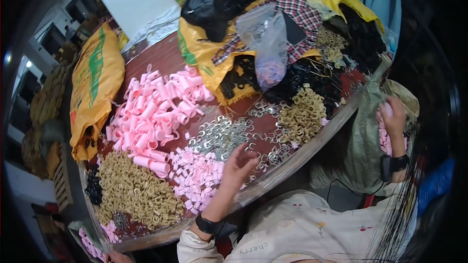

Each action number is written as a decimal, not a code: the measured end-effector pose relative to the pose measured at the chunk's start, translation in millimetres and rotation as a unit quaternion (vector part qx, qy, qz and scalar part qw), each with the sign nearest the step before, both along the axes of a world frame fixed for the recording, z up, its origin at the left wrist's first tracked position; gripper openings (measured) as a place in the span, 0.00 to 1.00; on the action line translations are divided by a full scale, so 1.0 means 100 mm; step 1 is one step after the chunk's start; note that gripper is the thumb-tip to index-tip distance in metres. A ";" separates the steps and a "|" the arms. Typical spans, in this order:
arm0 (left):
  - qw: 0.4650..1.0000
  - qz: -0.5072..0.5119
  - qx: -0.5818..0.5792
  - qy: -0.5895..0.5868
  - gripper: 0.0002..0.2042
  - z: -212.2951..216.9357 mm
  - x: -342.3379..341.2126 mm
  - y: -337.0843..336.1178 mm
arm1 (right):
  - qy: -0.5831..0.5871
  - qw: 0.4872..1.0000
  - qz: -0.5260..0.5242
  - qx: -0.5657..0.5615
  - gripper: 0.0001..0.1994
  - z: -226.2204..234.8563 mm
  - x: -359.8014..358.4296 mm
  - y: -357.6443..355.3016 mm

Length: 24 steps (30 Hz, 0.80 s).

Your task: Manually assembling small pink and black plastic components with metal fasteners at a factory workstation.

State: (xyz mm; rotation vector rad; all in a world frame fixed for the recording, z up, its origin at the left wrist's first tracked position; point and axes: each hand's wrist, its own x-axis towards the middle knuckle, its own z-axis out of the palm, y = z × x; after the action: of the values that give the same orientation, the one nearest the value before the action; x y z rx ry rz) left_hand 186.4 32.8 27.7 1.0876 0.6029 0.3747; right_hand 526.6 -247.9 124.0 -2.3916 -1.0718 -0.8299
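My left hand (238,166) is raised over the near edge of the table, fingers loosely curved and apart, with nothing visible in it. Beneath and beyond it lie a pile of silvery metal hooks (222,136) and a heap of small pink plastic pieces (197,178). On the right, my right hand (396,117) is closed around a pink plastic tube (387,110) at the mouth of a green woven sack (360,141). More pink parts (383,134) show inside the sack, below that hand. Its fingertips are partly hidden.
Large pink tubes (156,107) are heaped on the red table (148,58). Tan rings form piles at left (136,190) and right (303,117). Yellow sacks (97,83), a black bag (214,5) and a clear bag (268,48) stand around. Another person's hand (117,257) shows at lower left.
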 end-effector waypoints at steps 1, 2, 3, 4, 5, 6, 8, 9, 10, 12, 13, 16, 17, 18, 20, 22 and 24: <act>0.998 -0.015 0.049 0.024 0.24 0.00 0.19 0.05 | -0.004 1.000 -0.019 -0.004 0.17 -0.05 0.22 -0.33; 0.998 -0.030 0.047 0.023 0.24 -0.01 0.36 0.10 | 0.039 0.986 -0.136 -0.084 0.17 -0.13 0.36 -0.57; 0.968 -0.038 0.244 0.052 0.24 -0.02 0.54 0.14 | 0.083 0.951 -0.250 -0.161 0.18 -0.22 0.46 -0.79; 0.896 -0.040 0.434 0.079 0.24 -0.05 0.73 0.19 | 0.090 0.948 -0.261 -0.162 0.18 -0.33 0.47 -0.86; 0.895 -0.048 0.436 0.077 0.24 -0.06 0.93 0.25 | 0.047 0.950 -0.256 -0.172 0.18 -0.40 0.45 -0.90; 0.788 -0.017 0.613 0.057 0.23 -0.07 1.15 0.31 | 0.003 0.950 -0.252 -0.182 0.18 -0.45 0.41 -0.93; 0.643 0.008 0.765 0.036 0.23 -0.23 1.44 0.44 | -0.030 0.949 -0.248 -0.192 0.19 -0.51 0.33 -0.91; 0.608 -0.003 0.791 0.063 0.22 -0.38 1.56 0.54 | -0.020 0.964 -0.218 -0.154 0.18 -0.46 0.31 -0.83; 0.572 -0.015 0.816 0.083 0.21 -0.41 1.72 0.56 | -0.012 0.974 -0.193 -0.117 0.18 -0.38 0.29 -0.80; 0.598 -0.051 0.791 0.120 0.20 -0.44 1.89 0.55 | -0.003 0.982 -0.171 -0.081 0.18 -0.29 0.22 -0.74; 0.620 -0.080 0.763 0.166 0.20 -0.44 1.94 0.55 | 0.024 0.987 -0.141 -0.072 0.18 -0.26 0.18 -0.69; 0.647 -0.105 0.725 0.211 0.18 -0.40 1.89 0.61 | 0.084 0.994 -0.052 -0.052 0.17 -0.22 0.00 -0.33; 0.658 -0.103 0.720 0.196 0.17 -0.38 1.86 0.62 | 0.105 0.993 -0.017 -0.048 0.17 -0.18 -0.11 -0.20; 0.669 -0.100 0.714 0.183 0.16 -0.36 1.79 0.65 | 0.126 0.991 0.021 -0.044 0.16 -0.17 -0.23 -0.04; 0.772 -0.094 0.599 0.192 0.15 -0.30 1.57 0.75 | 0.155 0.983 0.091 -0.041 0.16 -0.23 -0.45 0.29; 0.921 -0.076 0.346 0.159 0.13 -0.21 1.25 0.86 | 0.197 0.957 0.212 -0.035 0.14 -0.36 -0.67 0.67; 0.981 -0.011 0.159 0.113 0.11 -0.05 0.89 0.82 | 0.269 0.907 0.317 -0.068 0.12 -0.53 -0.86 1.00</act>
State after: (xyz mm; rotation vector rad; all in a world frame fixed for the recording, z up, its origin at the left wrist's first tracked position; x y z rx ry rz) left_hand 275.6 114.5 22.6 1.4558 0.7481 0.3372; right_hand 440.2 -148.3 70.6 -1.9644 -1.5403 0.1274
